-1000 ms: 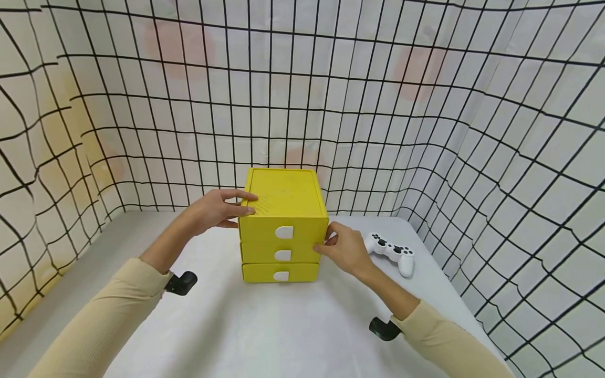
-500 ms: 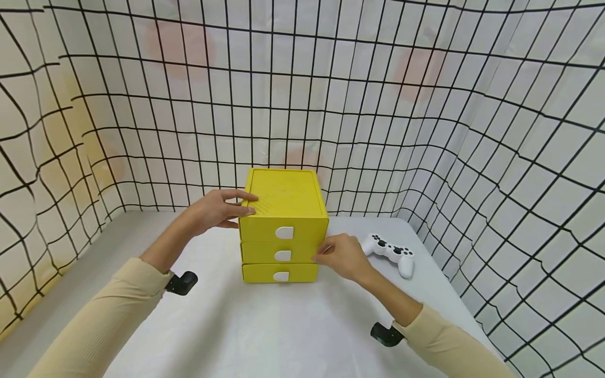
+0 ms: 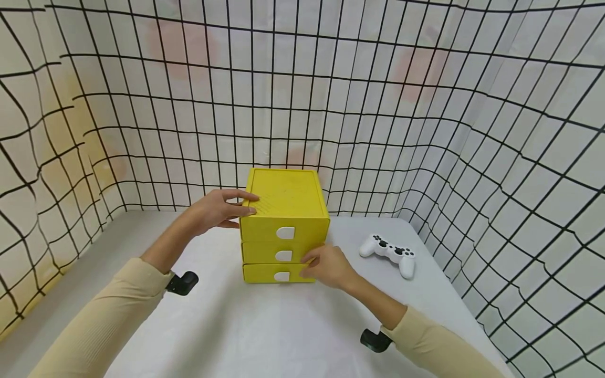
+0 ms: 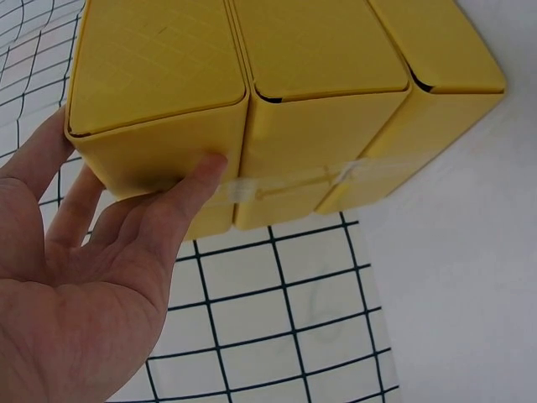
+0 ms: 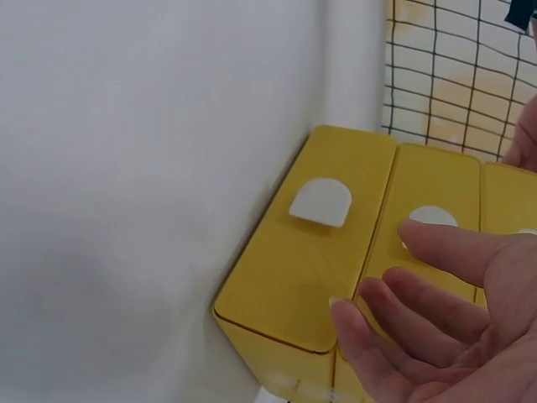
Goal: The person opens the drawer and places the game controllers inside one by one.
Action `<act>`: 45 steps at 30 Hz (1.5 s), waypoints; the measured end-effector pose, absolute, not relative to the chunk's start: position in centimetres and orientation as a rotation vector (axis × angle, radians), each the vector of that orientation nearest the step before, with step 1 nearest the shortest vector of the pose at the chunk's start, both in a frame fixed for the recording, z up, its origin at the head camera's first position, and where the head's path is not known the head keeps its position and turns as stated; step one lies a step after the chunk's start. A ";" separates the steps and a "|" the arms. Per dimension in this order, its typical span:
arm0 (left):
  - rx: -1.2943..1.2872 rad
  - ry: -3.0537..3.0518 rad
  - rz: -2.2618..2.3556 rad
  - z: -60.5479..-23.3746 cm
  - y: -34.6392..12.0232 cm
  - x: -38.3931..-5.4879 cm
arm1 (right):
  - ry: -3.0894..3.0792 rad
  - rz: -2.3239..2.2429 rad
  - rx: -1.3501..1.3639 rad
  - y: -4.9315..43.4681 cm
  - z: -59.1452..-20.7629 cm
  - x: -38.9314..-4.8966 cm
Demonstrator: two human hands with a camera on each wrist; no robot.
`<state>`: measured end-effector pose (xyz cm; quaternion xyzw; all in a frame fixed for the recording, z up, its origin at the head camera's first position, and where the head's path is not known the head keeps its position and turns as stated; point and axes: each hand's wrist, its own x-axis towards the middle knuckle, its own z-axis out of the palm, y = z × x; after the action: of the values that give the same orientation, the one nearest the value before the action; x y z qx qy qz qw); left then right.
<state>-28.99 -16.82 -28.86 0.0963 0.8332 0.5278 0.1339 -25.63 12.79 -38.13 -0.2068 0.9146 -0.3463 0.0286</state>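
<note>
A yellow three-drawer desktop organizer (image 3: 285, 191) stands upright, with its drawers in and a white pull tab (image 5: 323, 201) on each front. My left hand (image 3: 215, 210) rests on its top left edge, with some fingers on the top and others at the side. In the left wrist view a straight finger (image 4: 205, 176) lies along the side panel. My right hand (image 3: 331, 266) is in front of the middle and bottom drawers at their right end, fingers loosely bent and holding nothing. The right wrist view cannot settle whether its fingertips touch the fronts.
A white game controller (image 3: 387, 251) lies on the white table (image 3: 283, 331) to the right of the organizer. Black netting (image 3: 293, 110) over white sheeting encloses the back and both sides. Black cameras (image 3: 183, 283) hang below both wrists.
My right hand has moved down and left, from the organizer's right edge to in front of its lower drawers, uncovering more of the game controller. My left hand has stayed in place.
</note>
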 end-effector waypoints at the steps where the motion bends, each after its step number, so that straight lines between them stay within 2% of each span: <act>1: 0.281 2.414 1.532 -28.9 -16.8 -29.0 | 2.813 -1.066 -0.652 12.6 -38.3 -25.6; 25: 0.317 2.418 1.552 -29.0 -16.8 -29.2 | 2.830 -1.004 -0.821 9.7 -40.6 -25.9; 45: 0.321 2.415 1.550 -29.1 -17.0 -29.1 | 2.835 -1.006 -0.761 9.2 -41.3 -26.0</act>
<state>-29.08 -17.00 -29.08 0.1101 0.8297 0.5325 0.1264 -26.05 9.15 -41.29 -0.2452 0.9134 -0.3242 0.0193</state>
